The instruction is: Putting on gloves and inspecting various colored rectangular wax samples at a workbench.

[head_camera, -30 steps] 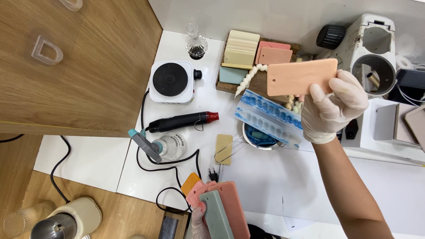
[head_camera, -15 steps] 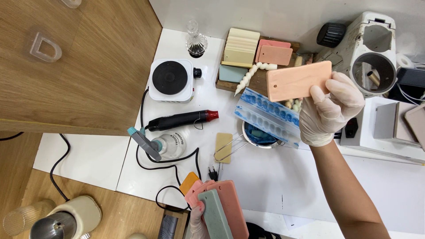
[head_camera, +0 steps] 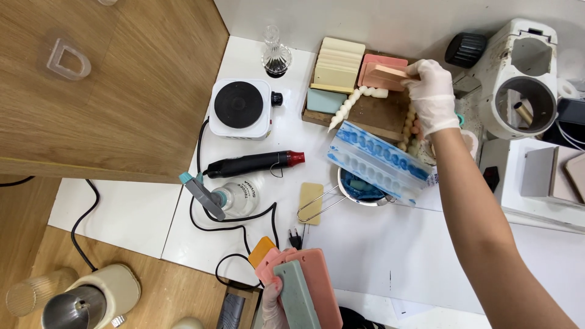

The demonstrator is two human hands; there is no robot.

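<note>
The right hand (head_camera: 431,96), in a thin white glove, has its fingers closed on a flat pink slab (head_camera: 387,77). The slab is long, with smooth sides and soft round corners. It sits at the back of the white table (head_camera: 365,256), right at a stack of more pink slabs (head_camera: 382,61) in a wooden tray (head_camera: 372,114). I cannot tell if it is resting on the stack or just above it. Pale yellow slabs (head_camera: 336,64) stand next to the pink ones, and a blue-green slab (head_camera: 326,100) lies in front of them. A white twisty stick (head_camera: 353,102) lies across the tray. The left hand (head_camera: 272,303) is low in the picture, and only a few fingers show. They are wrapped around a bunch of slabs (head_camera: 304,286), with a grey-green one on top, pink ones under it and an orange one peeking out at the side. The bottom edge cuts this bunch off. The right arm covers part of the table and hides one end of a blue and white mold (head_camera: 378,160). That mold lies over a small metal pan (head_camera: 359,190), so what is inside the pan is hard to see.
</note>
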